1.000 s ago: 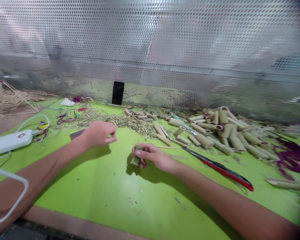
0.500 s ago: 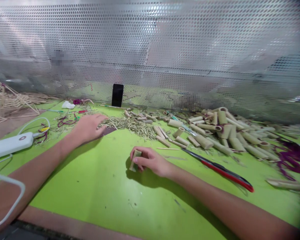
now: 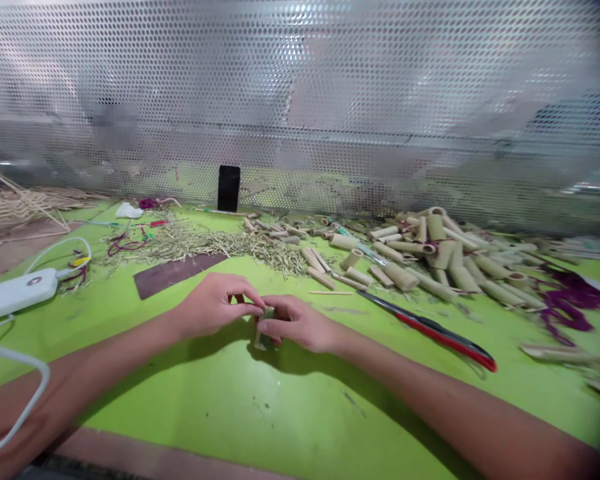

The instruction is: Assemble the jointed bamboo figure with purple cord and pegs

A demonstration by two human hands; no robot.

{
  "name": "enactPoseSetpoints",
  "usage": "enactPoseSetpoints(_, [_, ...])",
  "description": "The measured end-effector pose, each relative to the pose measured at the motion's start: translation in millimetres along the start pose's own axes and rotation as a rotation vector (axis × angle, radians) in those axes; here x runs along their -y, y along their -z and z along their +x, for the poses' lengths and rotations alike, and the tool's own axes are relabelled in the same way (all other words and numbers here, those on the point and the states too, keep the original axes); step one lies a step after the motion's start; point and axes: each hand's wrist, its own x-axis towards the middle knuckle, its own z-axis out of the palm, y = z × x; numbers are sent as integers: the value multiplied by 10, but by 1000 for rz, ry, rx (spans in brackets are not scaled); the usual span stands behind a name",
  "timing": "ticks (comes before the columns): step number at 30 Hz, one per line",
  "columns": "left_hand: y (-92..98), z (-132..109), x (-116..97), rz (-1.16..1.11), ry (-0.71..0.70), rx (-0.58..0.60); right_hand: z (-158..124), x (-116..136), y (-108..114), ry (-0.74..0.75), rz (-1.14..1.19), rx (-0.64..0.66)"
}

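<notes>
Above the green tabletop (image 3: 220,387), my right hand (image 3: 300,325) is closed around a short pale bamboo piece (image 3: 261,341), which stands nearly upright in the fingers. My left hand (image 3: 220,303) meets it from the left, thumb and forefinger pinched at the top of the piece. Whatever lies between those left fingertips is too small to make out. Behind the left hand lies a flat dark brown strip (image 3: 173,275), with a heap of thin bamboo slivers (image 3: 230,245) just beyond.
Cut bamboo tubes (image 3: 445,250) pile up at the back right. A red-and-black knife (image 3: 430,330) lies right of my right hand, near purple yarn (image 3: 565,307). A black phone (image 3: 229,189) leans on the perforated metal screen (image 3: 300,100). At left sits a white power strip (image 3: 20,290) with its cable.
My left hand has come from the sliver heap, toward me and right, to the bamboo piece in my right hand. The brown strip is now uncovered. The view has shifted slightly.
</notes>
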Motion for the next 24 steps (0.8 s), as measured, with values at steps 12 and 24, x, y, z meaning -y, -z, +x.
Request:
enactPoseSetpoints(12, [12, -12, 14, 207, -96, 57, 27, -33, 24, 50, 34, 8])
enactPoseSetpoints(24, [178, 46, 20, 319, -55, 221, 8, -82, 97, 48, 138, -26])
